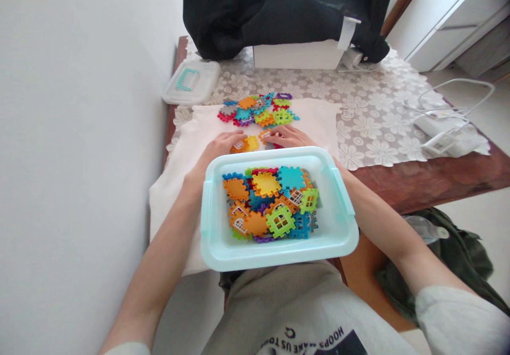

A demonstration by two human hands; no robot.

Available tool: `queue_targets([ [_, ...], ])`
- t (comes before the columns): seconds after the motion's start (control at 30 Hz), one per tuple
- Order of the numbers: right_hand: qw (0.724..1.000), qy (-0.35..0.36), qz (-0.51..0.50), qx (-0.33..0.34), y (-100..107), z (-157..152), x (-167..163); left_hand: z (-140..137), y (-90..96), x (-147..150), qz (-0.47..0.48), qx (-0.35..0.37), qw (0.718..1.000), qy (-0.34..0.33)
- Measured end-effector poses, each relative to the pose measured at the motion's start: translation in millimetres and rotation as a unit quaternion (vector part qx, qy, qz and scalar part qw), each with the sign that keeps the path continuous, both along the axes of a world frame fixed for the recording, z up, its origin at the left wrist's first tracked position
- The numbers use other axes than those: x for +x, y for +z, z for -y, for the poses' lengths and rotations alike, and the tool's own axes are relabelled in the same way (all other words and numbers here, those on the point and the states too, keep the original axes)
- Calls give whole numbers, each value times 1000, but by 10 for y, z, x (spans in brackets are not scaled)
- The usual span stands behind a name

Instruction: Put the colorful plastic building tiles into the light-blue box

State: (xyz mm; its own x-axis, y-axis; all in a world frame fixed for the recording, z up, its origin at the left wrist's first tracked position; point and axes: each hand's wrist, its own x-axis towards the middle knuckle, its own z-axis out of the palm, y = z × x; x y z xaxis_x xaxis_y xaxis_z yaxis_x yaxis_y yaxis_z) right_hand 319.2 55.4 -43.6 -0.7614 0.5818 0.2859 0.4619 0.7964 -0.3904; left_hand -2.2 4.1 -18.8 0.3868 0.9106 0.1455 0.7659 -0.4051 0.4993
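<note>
My left hand (225,143) is closed at the edge of an orange interlocking plastic tile with a white window (239,144), and a yellow tile (252,143) adjoins it. Beside these, my right hand (290,136) has its fingers bent over another orange window tile (264,136); its grip is partly hidden. A light blue plastic tub (279,254) sits between my forearms, in front of my body, full of orange, yellow, green and blue tiles. Beyond my hands a loose heap of mixed tiles (255,109) lies on the white cloth (314,118).
A clear lid with a teal handle (192,81) lies at the back left near the wall. Black fabric (287,9) drapes over a white box (297,56) at the back. A lace tablecloth (370,121) covers the table, and a white cable (458,81) loops at right.
</note>
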Motion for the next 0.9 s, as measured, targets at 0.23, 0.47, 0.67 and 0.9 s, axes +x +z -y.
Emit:
queue_targets([
  [0.23, 997, -71, 41, 13, 43, 24, 6, -34, 13, -5, -83, 14, 996, 39],
  [0.47, 999, -33, 6, -11, -21, 14, 13, 32, 100, 25, -29, -12, 996, 81],
  [0.67, 999, 12, -34, -37, -53, -27, 27, 2, 93, -18, 130, 38, 982, 134],
  [0.9, 997, 33, -46, -44, -3, -17, 10, -6, 216, 40, 359, -11, 923, 141],
])
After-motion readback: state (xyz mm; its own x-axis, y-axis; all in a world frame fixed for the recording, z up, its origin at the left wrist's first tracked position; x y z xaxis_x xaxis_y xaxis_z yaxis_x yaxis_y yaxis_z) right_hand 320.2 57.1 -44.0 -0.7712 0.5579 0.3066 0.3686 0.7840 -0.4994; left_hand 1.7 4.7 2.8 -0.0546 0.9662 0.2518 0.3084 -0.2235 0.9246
